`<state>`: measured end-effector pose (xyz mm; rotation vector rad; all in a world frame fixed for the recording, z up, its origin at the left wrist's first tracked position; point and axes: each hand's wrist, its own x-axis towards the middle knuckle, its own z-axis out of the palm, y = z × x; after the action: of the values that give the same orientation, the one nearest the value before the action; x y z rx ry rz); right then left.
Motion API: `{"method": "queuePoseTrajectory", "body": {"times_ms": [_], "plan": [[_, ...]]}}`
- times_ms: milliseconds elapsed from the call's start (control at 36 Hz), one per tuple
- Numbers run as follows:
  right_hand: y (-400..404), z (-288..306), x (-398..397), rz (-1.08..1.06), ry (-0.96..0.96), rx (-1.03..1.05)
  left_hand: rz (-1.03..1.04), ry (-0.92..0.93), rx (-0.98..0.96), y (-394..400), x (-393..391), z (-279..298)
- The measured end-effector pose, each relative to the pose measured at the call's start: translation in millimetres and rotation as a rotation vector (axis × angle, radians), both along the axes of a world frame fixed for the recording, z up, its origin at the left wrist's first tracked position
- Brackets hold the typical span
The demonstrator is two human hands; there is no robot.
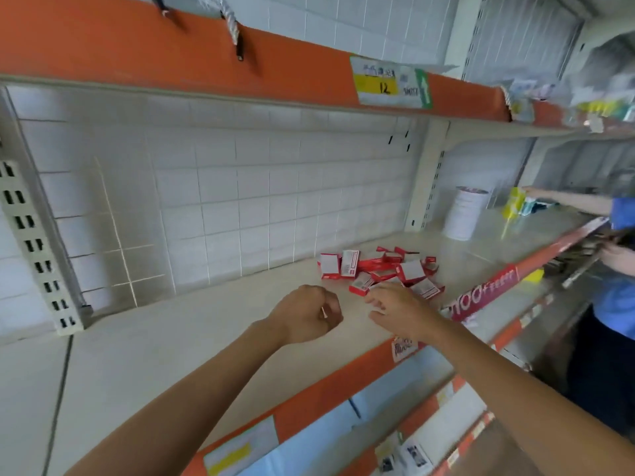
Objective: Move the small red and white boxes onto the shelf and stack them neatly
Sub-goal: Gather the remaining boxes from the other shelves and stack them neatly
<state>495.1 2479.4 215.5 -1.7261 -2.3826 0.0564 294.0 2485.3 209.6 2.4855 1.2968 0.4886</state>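
Observation:
Several small red and white boxes point(385, 269) lie in a loose heap on the pale shelf point(206, 338), right of the middle. Two of the boxes point(338, 265) stand upright at the heap's left edge. My left hand point(309, 314) hovers over the shelf just left of the heap, fingers curled into a loose fist, holding nothing that I can see. My right hand point(398, 310) reaches to the heap's near edge with fingers spread and relaxed. Its fingertips are at the nearest boxes; whether they touch is unclear.
A white cylindrical tub point(464, 213) stands further right on the shelf. Another person point(611, 235) in blue works at the far right, one hand on a yellow pack point(513, 202). An orange-edged upper shelf point(206, 63) overhangs. A tiled back wall closes the rear.

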Motion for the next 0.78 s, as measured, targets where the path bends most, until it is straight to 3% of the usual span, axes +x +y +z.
{"method": "queuePoseTrajectory", "body": {"times_ms": [111,250,389,639,778], "plan": [[38.1,-6.7,29.2,-0.056,-0.085,0.052,-0.012,0.017,-0.021,27.0,17.4,-6.3],[67.0,-9.5,48.4,-0.043,-0.370,0.069,0.019,0.033,-0.040,47.8,27.7,-7.0],[86.1,-4.3,53.8,0.050,-0.455,0.052,0.093,0.023,-0.062,53.9,35.1,-11.2],[103.2,5.2,61.9,0.190,-0.479,-0.038,0.199,0.016,-0.046,47.4,53.6,-8.4],[99.5,-5.3,51.2,0.326,-0.256,0.014,0.299,-0.002,-0.034,27.0,50.9,-18.4]]}}
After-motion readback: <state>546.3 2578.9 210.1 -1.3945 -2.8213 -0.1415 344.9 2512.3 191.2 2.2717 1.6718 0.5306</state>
